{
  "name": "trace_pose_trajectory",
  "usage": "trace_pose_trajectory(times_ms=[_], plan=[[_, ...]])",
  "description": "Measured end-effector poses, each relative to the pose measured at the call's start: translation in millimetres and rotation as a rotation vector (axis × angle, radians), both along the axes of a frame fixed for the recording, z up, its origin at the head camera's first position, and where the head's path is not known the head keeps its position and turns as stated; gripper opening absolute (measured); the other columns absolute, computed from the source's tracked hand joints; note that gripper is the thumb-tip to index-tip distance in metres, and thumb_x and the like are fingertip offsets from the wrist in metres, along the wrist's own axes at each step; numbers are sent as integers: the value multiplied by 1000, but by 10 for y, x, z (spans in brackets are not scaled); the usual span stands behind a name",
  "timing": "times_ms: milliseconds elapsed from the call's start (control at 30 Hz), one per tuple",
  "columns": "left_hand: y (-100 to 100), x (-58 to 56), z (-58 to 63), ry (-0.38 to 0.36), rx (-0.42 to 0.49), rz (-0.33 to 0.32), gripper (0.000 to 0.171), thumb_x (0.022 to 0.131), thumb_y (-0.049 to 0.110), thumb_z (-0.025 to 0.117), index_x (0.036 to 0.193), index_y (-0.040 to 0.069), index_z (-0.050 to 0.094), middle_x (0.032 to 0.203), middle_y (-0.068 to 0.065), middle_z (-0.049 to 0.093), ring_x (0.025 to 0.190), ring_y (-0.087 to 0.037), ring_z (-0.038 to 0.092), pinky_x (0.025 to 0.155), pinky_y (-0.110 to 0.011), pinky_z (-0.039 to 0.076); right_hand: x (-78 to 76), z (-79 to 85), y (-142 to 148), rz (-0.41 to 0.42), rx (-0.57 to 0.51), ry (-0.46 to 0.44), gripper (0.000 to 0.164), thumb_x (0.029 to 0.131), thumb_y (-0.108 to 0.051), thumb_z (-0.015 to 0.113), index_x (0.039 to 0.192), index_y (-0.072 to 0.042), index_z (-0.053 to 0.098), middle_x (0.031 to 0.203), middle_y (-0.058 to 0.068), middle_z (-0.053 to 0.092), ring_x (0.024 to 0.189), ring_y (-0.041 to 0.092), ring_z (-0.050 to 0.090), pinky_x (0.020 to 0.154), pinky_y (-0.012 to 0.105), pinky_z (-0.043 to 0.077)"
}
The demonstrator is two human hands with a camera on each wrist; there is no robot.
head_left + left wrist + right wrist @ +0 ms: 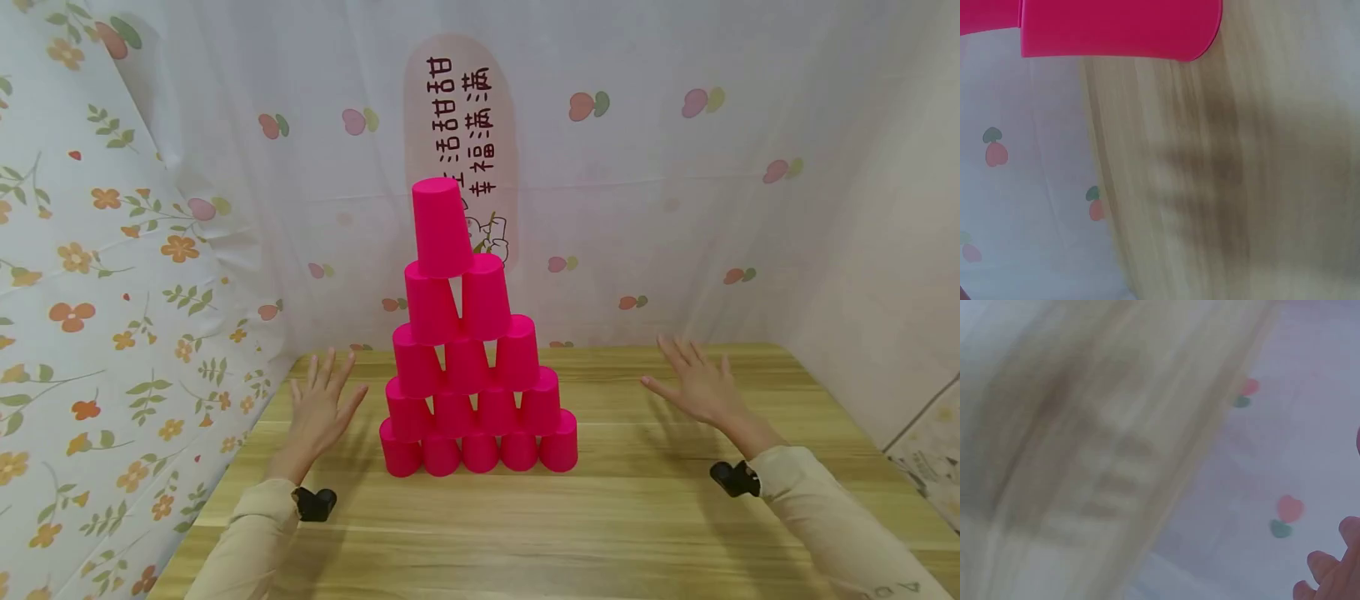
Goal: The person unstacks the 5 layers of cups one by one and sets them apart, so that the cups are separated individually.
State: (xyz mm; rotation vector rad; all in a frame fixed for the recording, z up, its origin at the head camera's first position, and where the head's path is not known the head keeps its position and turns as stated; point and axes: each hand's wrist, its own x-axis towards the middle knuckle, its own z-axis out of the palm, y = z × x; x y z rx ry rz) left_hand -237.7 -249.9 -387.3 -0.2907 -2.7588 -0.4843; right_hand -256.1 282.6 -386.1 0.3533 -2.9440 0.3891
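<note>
A pyramid of pink cups (pixel 477 358), each upside down, stands on the wooden table in five tiers that narrow to a single top cup (pixel 441 227). To its left my left hand (pixel 321 408) is held with fingers spread, apart from the cups and holding nothing. On the far right side my right hand (pixel 701 387) is also spread, farther from the stack and touching nothing. Part of a pink cup (pixel 1116 28) shows along the top of the left wrist view. A few fingertips (pixel 1325 565) of the right hand show in the right wrist view's lower corner.
The wooden table (pixel 480 533) ends at a white curtain (pixel 637 208) with a fruit print behind the stack. A flower-print curtain (pixel 112 333) runs along the left side. Black wrist cameras (pixel 735 479) sit on both wrists.
</note>
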Motion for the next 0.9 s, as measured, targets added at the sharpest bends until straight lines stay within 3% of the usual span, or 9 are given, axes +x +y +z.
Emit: trace_pose_trajectory(times_ms=[233, 433, 667, 900], plan=[[-6, 90, -135, 92, 181, -126, 54, 89, 29, 51, 133, 2, 37, 138, -26, 25, 126, -46, 14, 93, -68, 9, -51, 382, -38, 67, -79, 125, 83, 81, -41, 60, 140, -1, 18, 133, 32, 26, 120, 51, 21, 87, 71, 13], [28, 201, -276, 40, 327, -237, 54, 88, 21, 54, 134, 2, 36, 137, -24, 28, 125, -44, 20, 95, -63, 18, -84, 780, -145, 161, -225, 211, 77, 81, -28, 63, 137, 5, 21, 134, 32, 26, 120, 49, 24, 92, 63, 21], [95, 323, -431, -1, 426, -251, 55, 87, 21, 57, 136, 8, 35, 136, -19, 33, 124, -39, 27, 95, -60, 24, -69, 1215, -360, 172, -335, 208, 72, 84, -25, 61, 138, -1, 22, 137, 26, 26, 123, 43, 25, 96, 58, 23], [180, 428, -507, -51, 554, -221, 60, 81, 13, 63, 134, 2, 36, 132, -21, 39, 120, -39, 35, 92, -59, 29, -82, 1487, -631, 178, -391, 195, 72, 84, -29, 60, 141, -9, 20, 139, 19, 27, 122, 39, 30, 95, 57, 28]])
